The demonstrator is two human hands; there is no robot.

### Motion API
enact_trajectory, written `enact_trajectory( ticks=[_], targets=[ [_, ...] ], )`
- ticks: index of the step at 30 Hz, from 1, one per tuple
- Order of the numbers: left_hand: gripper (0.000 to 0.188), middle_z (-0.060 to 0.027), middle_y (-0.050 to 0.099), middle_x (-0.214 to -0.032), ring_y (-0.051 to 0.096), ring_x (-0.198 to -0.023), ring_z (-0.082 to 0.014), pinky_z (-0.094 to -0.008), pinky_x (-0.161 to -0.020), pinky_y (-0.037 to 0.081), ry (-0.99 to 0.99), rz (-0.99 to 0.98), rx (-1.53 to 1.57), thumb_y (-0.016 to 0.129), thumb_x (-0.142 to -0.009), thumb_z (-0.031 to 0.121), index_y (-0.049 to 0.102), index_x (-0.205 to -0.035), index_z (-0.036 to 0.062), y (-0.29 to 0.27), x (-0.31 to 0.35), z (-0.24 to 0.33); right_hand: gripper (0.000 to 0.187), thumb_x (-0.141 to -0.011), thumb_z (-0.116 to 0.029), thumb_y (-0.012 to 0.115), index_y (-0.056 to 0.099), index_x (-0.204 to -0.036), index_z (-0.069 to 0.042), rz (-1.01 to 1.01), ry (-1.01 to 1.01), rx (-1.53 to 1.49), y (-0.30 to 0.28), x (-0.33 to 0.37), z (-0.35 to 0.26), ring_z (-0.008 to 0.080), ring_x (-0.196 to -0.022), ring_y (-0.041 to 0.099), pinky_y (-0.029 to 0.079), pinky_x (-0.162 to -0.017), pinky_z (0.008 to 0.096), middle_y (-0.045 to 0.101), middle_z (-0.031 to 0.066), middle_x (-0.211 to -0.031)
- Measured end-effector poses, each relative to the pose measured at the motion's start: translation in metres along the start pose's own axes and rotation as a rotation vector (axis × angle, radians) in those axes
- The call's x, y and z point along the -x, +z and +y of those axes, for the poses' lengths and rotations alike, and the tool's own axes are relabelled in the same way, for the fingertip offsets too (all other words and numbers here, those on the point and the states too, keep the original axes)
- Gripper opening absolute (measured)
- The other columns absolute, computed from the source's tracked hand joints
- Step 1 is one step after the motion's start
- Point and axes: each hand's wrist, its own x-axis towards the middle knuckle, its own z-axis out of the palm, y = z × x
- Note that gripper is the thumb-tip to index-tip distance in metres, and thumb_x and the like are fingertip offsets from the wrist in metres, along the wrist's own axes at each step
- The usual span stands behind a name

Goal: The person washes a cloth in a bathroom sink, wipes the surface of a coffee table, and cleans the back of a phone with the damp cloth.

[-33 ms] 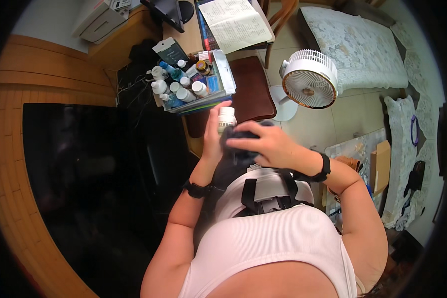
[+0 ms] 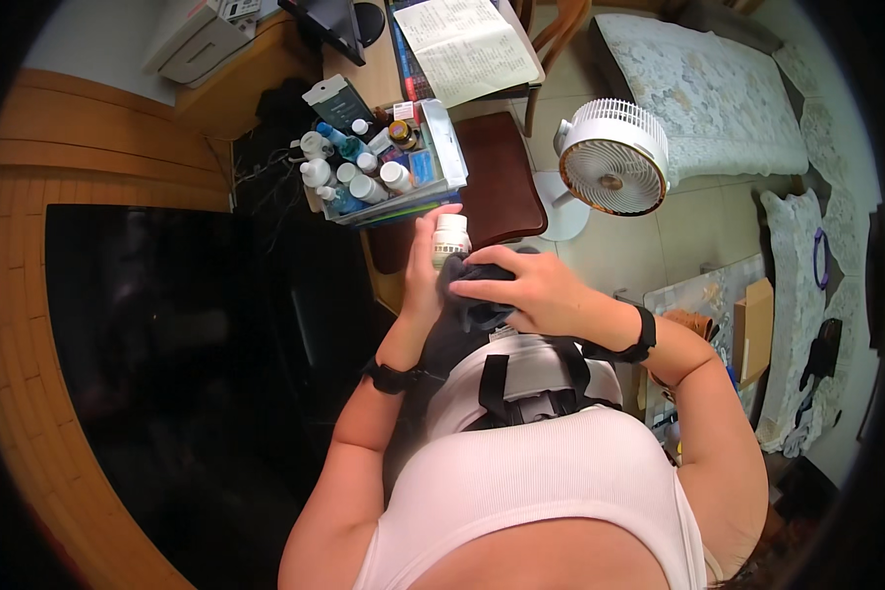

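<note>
In my left hand (image 2: 424, 267) is a small white pill bottle (image 2: 450, 234), its white cap pointing up and away from me. The fingers of that hand lie along the bottle's left side. My right hand (image 2: 533, 286) grips a bunched dark grey cloth (image 2: 482, 307), which touches the lower part of the bottle and hides its base. Just beyond my hands stands an open box (image 2: 448, 147) packed with several bottles, jars and small cartons.
A white fan (image 2: 615, 157) stands on the tiled floor to the right of a brown chair seat (image 2: 506, 177). Behind the box, an open notebook (image 2: 465, 44) lies on the desk beside a monitor (image 2: 329, 25). A large black glossy surface (image 2: 157, 374) takes up the left side.
The bottle and my right hand with the cloth have shifted very slightly. My right fingers, blurred before, now look sharper.
</note>
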Motion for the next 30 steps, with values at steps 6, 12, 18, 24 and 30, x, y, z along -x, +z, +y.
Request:
enact_trajectory(
  ticks=[6, 12, 18, 24, 30],
  targets=[
    [0.071, -0.0024, 0.056, -0.098, 0.05, -0.068, -0.0069, -0.0182, -0.056, 0.041, 0.011, -0.028, -0.168, 0.013, -0.096, 0.066, 0.043, -0.13, 0.0105, 0.004, 0.006, 0.0, 0.055, -0.063, -0.002, 0.063, 0.064, -0.115, -0.017, 0.164, 0.061, 0.004, -0.001, 0.001, 0.006, 0.031, -0.082, 0.065, 0.054, -0.068, 0.0369, 0.058, 0.0114, -0.112],
    [0.074, -0.0011, 0.056, -0.1, 0.051, -0.064, -0.0037, -0.0158, -0.043, 0.033, -0.089, -0.076, -0.21, 0.012, -0.093, 0.069, 0.044, -0.129, 0.0126, 0.017, 0.017, 0.012, 0.053, -0.062, -0.001, 0.061, 0.064, -0.113, -0.018, 0.262, 0.101, -0.044, -0.008, -0.001, 0.022, 0.0296, -0.081, 0.065, 0.054, -0.066, 0.0357, 0.057, 0.0085, -0.114],
    [0.046, -0.0035, 0.054, -0.088, 0.053, -0.072, -0.0085, -0.02, -0.051, 0.042, -0.04, -0.062, -0.147, 0.025, -0.099, 0.041, 0.049, -0.122, 0.0091, 0.002, 0.012, 0.008, 0.056, -0.06, 0.0, 0.06, 0.064, -0.112, -0.017, -0.065, 0.042, -0.153, -0.011, 0.023, -0.001, 0.0311, -0.086, 0.063, 0.054, -0.07, 0.0379, 0.058, 0.0091, -0.113],
    [0.039, -0.0076, 0.051, -0.111, 0.057, -0.094, -0.0146, -0.0263, -0.059, 0.056, -0.052, -0.143, -0.136, 0.038, -0.101, 0.028, 0.036, -0.135, 0.0094, 0.014, 0.012, 0.004, 0.058, -0.059, 0.002, 0.056, 0.064, -0.114, -0.013, 0.242, 0.197, -0.183, -0.015, 0.028, 0.015, 0.0349, -0.091, 0.063, 0.053, -0.077, 0.0379, 0.057, 0.014, -0.116],
    [0.041, -0.0044, 0.055, -0.102, 0.057, -0.081, -0.0104, -0.024, -0.058, 0.05, -0.075, -0.059, -0.067, 0.042, -0.102, 0.038, 0.04, -0.132, 0.0101, 0.027, 0.005, -0.007, 0.059, -0.06, 0.003, 0.057, 0.064, -0.116, -0.015, 0.36, 0.212, -0.137, -0.009, 0.032, 0.018, 0.0358, -0.091, 0.063, 0.053, -0.076, 0.038, 0.056, 0.0145, -0.118]
  ],
)
